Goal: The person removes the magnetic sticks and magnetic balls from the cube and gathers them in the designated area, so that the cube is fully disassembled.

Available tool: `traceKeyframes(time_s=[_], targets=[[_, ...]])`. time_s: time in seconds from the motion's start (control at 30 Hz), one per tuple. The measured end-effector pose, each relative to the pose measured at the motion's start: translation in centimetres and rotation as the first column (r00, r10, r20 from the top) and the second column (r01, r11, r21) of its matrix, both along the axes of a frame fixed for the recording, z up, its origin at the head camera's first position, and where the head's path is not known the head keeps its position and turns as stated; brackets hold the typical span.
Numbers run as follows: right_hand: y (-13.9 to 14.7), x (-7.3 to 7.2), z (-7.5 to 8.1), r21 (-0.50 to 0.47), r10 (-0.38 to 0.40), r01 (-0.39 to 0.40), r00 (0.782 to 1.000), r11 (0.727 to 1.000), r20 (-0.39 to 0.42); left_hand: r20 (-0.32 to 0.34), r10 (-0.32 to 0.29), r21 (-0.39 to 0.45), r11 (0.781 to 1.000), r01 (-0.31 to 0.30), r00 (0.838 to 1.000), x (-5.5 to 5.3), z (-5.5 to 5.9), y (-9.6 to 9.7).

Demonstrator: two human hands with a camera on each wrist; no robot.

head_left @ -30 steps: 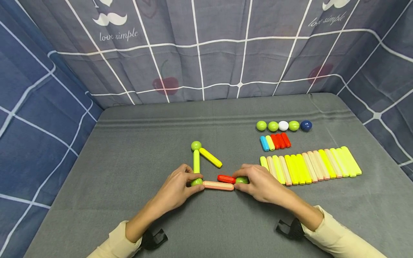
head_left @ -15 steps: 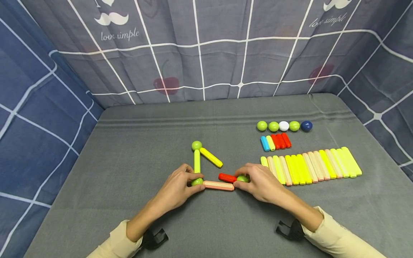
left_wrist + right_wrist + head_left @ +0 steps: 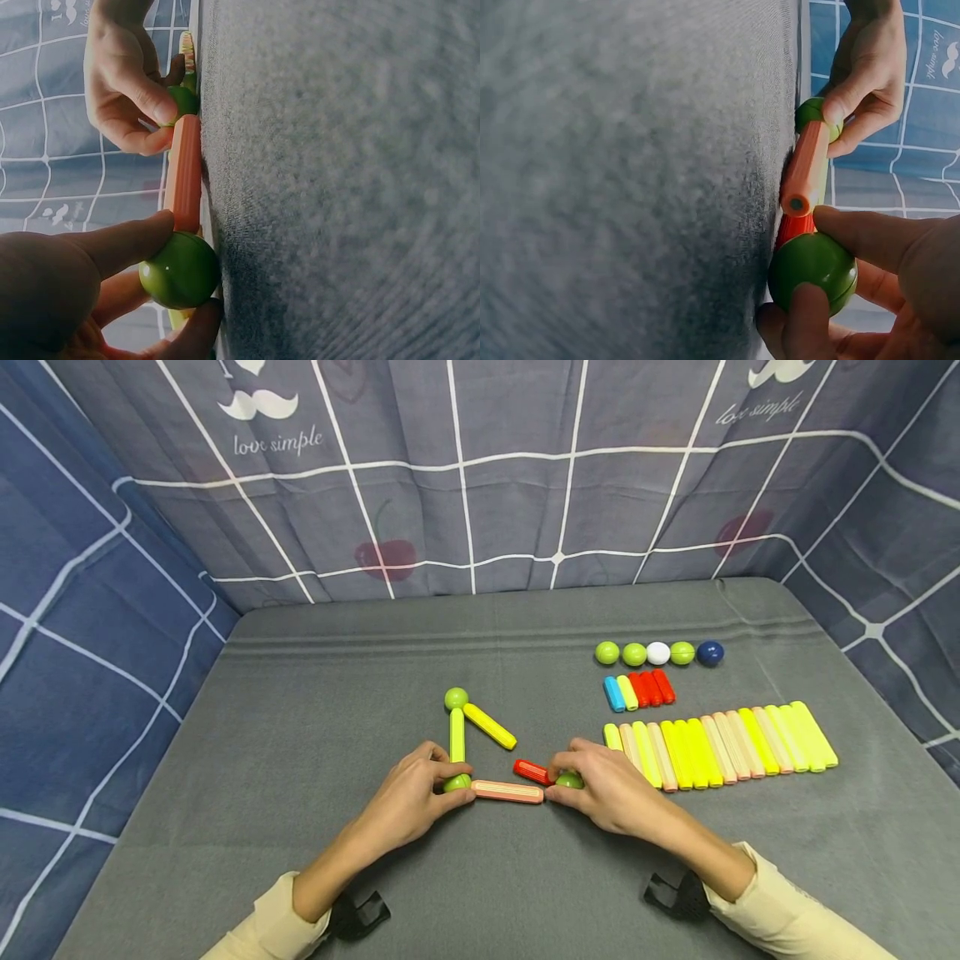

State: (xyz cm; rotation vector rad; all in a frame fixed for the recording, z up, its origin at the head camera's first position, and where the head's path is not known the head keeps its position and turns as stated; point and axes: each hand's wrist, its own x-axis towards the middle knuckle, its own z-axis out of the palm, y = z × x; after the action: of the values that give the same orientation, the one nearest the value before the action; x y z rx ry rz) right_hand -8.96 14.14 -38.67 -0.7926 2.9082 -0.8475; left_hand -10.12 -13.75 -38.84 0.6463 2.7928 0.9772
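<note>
My left hand (image 3: 416, 787) pinches a green ball (image 3: 180, 271) at the near left corner of a small stick-and-ball frame. From that ball a pink stick (image 3: 508, 791) runs right, and a lime stick (image 3: 457, 735) runs away to a second green ball (image 3: 456, 698). A yellow stick (image 3: 490, 727) slants off this far ball. In the fingers of my right hand (image 3: 609, 783) is another green ball (image 3: 814, 270), with a short red stick (image 3: 531, 771) pointing left from it. The pink stick's right end, showing a dark magnet-like tip, lies just short of my right fingertips.
On the grey cloth-covered table (image 3: 337, 693), a row of long yellow and pink sticks (image 3: 720, 747) lies at right. Behind it are several short sticks (image 3: 641, 690) and a row of balls (image 3: 658, 653). Checked curtains (image 3: 510, 510) stand round the table's back and sides.
My right hand has shifted slightly right, carrying the green ball and red stick, and the red stick now tilts more. The left hand and the pink stick stay in place.
</note>
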Motion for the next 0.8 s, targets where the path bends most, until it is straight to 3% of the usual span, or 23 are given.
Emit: traceKeyframes(time_s=[0.27, 0.5, 0.7, 0.8], targets=[[0.8, -0.2, 0.0, -0.125, -0.048, 0.049, 0.999, 0.991, 0.015, 0.012, 0.001, 0.003, 1.0, -0.001, 1.0, 0.0, 0.0, 0.0], [4.0, -1.3, 2.3, -0.236, -0.2, 0.197, 0.98, 0.952, 0.013, 0.009, -0.005, 0.018, 1.0, 0.005, 1.0, -0.1, -0.1, 0.0], [10.3, -4.1, 4.6, -0.249, -0.387, 0.38, 0.922, 0.891, 0.022, 0.007, -0.02, 0.027, 0.999, 0.02, 1.0, -0.2, -0.2, -0.2], [14.2, -6.1, 4.9, -0.214, -0.506, 0.506, 0.861, 0.836, 0.058, 0.011, -0.025, 0.022, 0.999, 0.024, 1.0, -0.2, -0.2, -0.2]])
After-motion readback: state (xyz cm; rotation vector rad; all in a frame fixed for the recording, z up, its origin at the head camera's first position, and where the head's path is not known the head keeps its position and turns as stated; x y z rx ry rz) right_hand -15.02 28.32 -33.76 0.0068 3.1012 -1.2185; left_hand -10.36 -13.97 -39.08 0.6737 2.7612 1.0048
